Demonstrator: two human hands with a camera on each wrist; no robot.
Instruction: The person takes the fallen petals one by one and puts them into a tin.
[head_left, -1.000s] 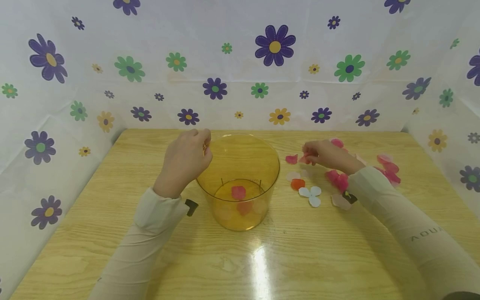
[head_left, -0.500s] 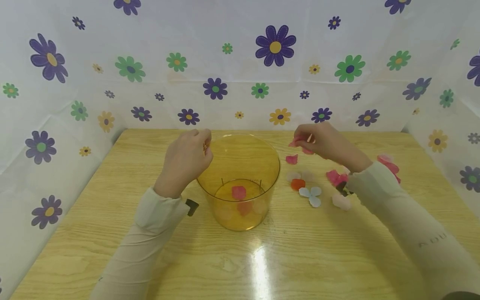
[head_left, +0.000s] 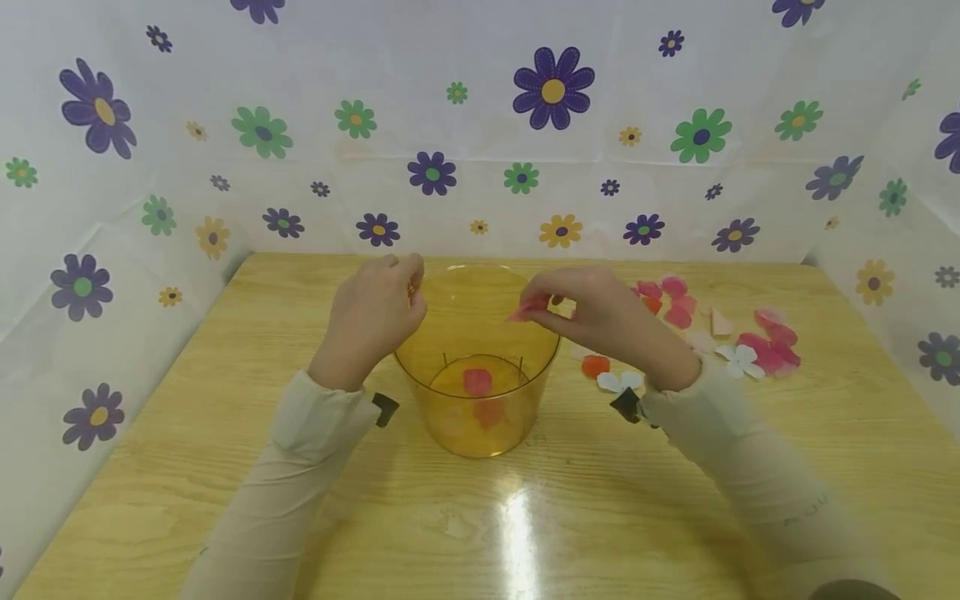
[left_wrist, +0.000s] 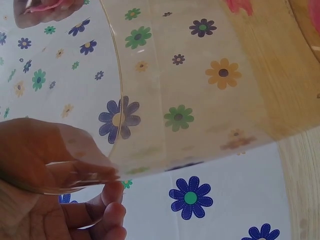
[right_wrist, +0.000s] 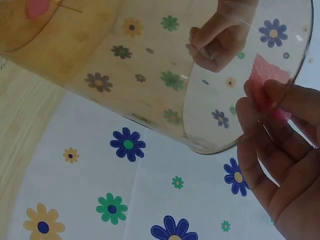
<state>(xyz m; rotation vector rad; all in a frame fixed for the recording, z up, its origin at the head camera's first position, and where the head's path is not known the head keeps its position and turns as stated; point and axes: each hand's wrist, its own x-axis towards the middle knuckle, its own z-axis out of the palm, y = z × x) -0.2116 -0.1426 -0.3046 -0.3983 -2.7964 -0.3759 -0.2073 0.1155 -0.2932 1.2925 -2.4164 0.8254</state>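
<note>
The tub [head_left: 480, 442] stands upright on the surface [head_left: 450, 533], and the fingers of your left hand [head_left: 369, 325] pinch its rim at the left. That makes a fair anchor; a light, even hold should do, since a hard pull could slide or tip it. The fingers of your right hand [head_left: 592, 317] pinch a pink petal [right_wrist: 264, 72], which appears over the opening near the right rim; its height above the edge is hard to tell. Bring it a little left, toward the middle, before you part your fingers, so it doesn't catch on the rim. Something this thin probably drifts, so lower it first and release cleanly. The petals inside [head_left: 477, 382] lie at the bottom. Mind your right cuff [head_left: 686, 400]: it hangs close to the white flower [head_left: 619, 382], and a low pass could sweep that or the loose petals [head_left: 768, 350] aside.
</note>
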